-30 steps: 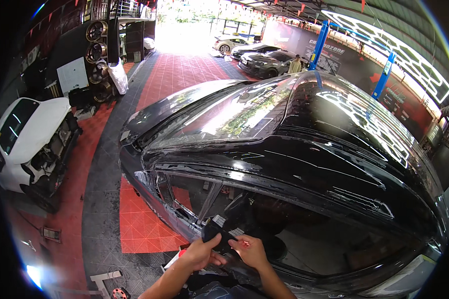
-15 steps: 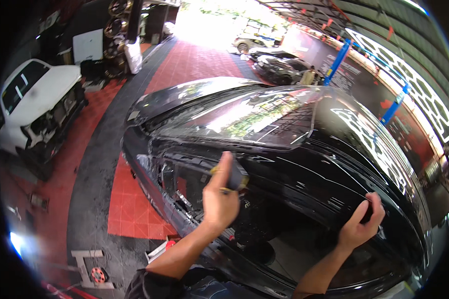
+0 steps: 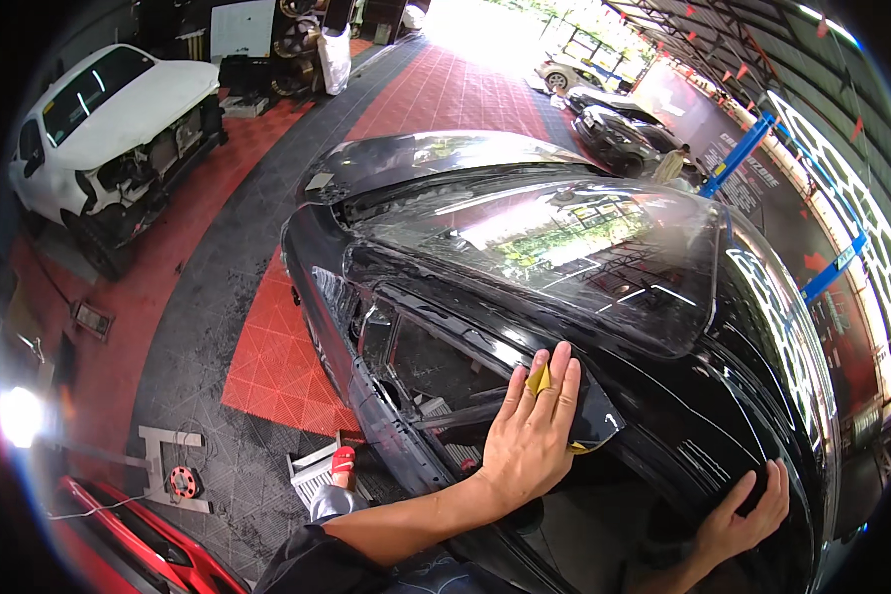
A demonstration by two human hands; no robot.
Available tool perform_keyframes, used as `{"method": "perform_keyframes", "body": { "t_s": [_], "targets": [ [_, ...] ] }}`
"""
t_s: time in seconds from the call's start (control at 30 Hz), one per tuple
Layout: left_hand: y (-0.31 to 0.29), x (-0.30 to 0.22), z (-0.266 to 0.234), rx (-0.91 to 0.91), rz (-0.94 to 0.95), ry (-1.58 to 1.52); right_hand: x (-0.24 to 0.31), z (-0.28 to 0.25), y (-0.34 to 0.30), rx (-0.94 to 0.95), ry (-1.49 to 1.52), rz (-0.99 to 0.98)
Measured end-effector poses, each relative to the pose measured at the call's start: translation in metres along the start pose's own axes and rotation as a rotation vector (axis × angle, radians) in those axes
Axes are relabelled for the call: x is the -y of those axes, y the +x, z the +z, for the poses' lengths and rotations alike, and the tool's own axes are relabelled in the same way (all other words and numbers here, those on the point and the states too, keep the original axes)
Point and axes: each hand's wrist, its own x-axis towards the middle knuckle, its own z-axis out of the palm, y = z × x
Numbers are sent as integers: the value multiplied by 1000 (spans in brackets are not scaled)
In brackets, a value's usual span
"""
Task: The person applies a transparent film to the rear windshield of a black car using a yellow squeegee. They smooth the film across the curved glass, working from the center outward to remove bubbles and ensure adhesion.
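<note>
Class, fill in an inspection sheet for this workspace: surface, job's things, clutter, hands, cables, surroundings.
Surface: black car roof, glossy, with reflections.
Job's things: dark sheet with yellow edges, at the roof's side; exact material unclear.
Clutter: red car part and orange reel at lower left.
Hands: left hand holds the sheet, palm down; right hand by the roof, fingers slightly bent, contact unclear.
Cables: thin pale cord near the red part.
Surroundings: white car, front stripped; blue posts.

White car (image 3: 139, 111) at left, its front end bare — blue post (image 3: 740, 154) at right.
</note>
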Motion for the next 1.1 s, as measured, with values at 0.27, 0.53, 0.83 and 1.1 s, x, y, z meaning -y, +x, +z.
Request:
{"method": "perform_keyframes", "body": {
  "t_s": [0.27,0.53,0.83,1.1],
  "targets": [
    [30,167,6,-221,-461,129,2,8,3,-29,-55,5],
    [11,75,-8,-135,-242,-122,14,-2,16,-64,-37,7],
    [64,231,-2,-81,-433,111,-15,11,8,18,-138,3],
    [52,300,10,-185,-486,350,46,1,41,19,-263,-13]
  ]
}}
